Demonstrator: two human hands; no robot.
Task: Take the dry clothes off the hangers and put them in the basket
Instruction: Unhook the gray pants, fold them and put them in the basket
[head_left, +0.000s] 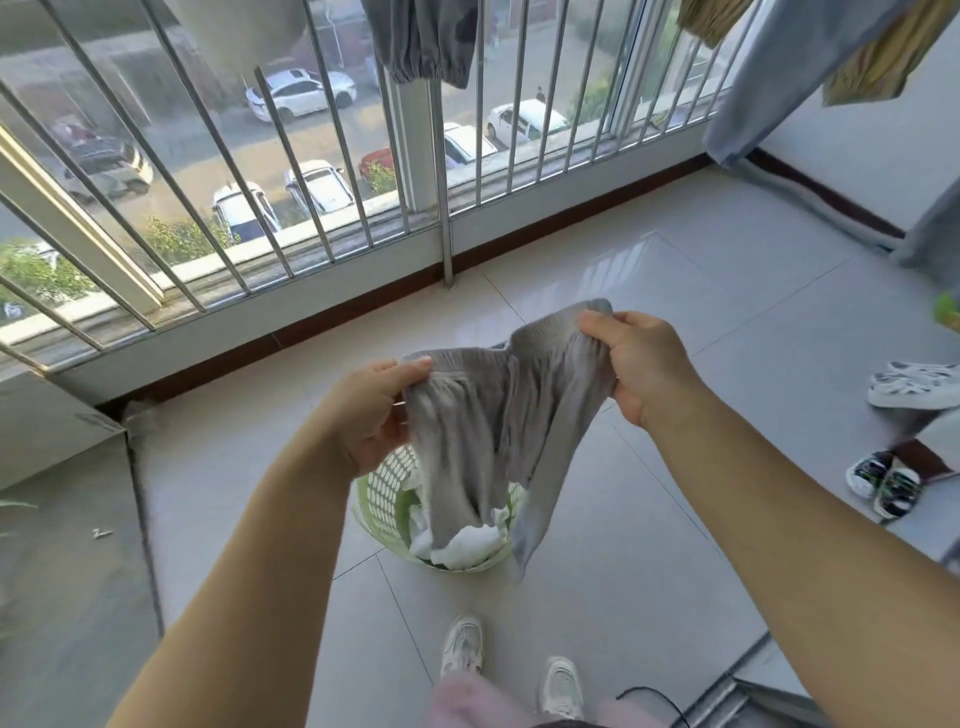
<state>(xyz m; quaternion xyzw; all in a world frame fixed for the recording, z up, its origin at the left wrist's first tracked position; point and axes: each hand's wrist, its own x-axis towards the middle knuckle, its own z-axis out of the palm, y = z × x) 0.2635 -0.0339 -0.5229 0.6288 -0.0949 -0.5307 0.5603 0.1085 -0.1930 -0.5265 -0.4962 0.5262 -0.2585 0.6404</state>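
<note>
- I see the left hand (371, 415) pinching one end of the elastic waistband of a pair of grey shorts (493, 431), thumb on top and fingers curled under the cloth.
- My right hand (636, 366) grips the other end of the same waistband, fingers wrapped round the bunched fabric, held a little higher than the left.
- The shorts hang between the two hands, waistband stretched across, legs drooping down; the lower ends dip into or just over the basket, and I cannot tell whether they touch what lies inside.
- The green laundry basket (384, 499) stands on the floor tiles (675, 291) directly below the shorts, with white laundry (470, 545) already in it.
- Above, near the railing (322, 208), dark grey trousers (423, 41) hang with their cuffed legs in view; the hanger itself is out of frame.
- At the upper right a pale blue cloth (779, 67) hangs beside an olive-yellow garment (878, 62).
- My own white sneakers (462, 644) show at the bottom edge, just behind the basket.
- More shoes (914, 387) sit at the right edge of the floor.
</note>
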